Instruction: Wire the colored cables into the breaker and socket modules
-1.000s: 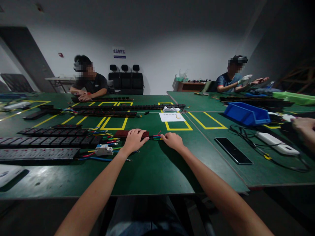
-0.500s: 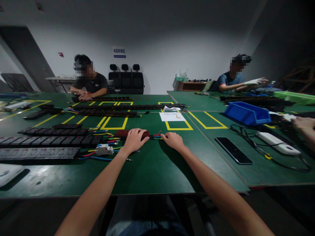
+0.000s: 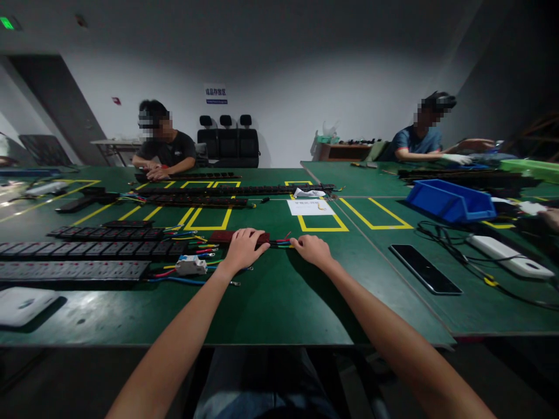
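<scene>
My left hand (image 3: 245, 250) lies over a dark red block-like piece (image 3: 220, 237), its fingers over the far side and its thumb along the near side. Thin coloured wires (image 3: 282, 242) run out from that piece to the right. My right hand (image 3: 312, 250) pinches the wires near their far end with thumb and forefinger; the other fingers are curled in. Left of my hands lie long black socket strips (image 3: 91, 249) with loose coloured leads and ring terminals. A small white circuit breaker (image 3: 190, 265) sits at the end of the nearest strip.
A phone (image 3: 424, 269), a white power strip (image 3: 509, 256) with black cable and a blue bin (image 3: 449, 201) are on the right. A white device (image 3: 26, 305) lies at the near left. Paper (image 3: 311, 207) lies ahead. Two people sit across the table; another person's hand shows at far right.
The view has turned slightly left, so everything sits further right. Both my hands keep their hold on the red piece and wires. The right co-worker's gloved hand has come down.
</scene>
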The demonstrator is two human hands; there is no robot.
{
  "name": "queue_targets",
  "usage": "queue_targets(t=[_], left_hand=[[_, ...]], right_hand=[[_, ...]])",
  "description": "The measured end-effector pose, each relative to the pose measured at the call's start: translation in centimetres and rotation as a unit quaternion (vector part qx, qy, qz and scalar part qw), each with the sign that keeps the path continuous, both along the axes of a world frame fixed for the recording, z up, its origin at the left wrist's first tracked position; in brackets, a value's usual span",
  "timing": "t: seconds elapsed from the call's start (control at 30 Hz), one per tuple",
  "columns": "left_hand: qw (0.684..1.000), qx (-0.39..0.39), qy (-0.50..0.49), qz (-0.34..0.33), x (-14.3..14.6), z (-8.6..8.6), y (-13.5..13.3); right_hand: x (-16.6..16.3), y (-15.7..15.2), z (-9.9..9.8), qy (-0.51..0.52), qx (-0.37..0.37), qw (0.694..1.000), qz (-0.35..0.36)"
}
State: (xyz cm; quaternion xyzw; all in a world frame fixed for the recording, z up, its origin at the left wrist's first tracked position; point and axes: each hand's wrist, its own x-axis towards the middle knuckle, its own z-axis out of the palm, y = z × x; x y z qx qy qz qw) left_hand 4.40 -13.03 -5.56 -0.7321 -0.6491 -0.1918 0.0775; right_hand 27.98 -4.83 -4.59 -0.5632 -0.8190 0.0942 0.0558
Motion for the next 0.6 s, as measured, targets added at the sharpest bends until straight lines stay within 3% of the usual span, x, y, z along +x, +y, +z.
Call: queue_targets(t=[0.6], left_hand=[[1.0,-0.006,0.002,0.004,0.19,0.22,-0.3]], right_hand=[[0.03,-0.03,-0.16,-0.002,-0.002,1.0,0.006]])
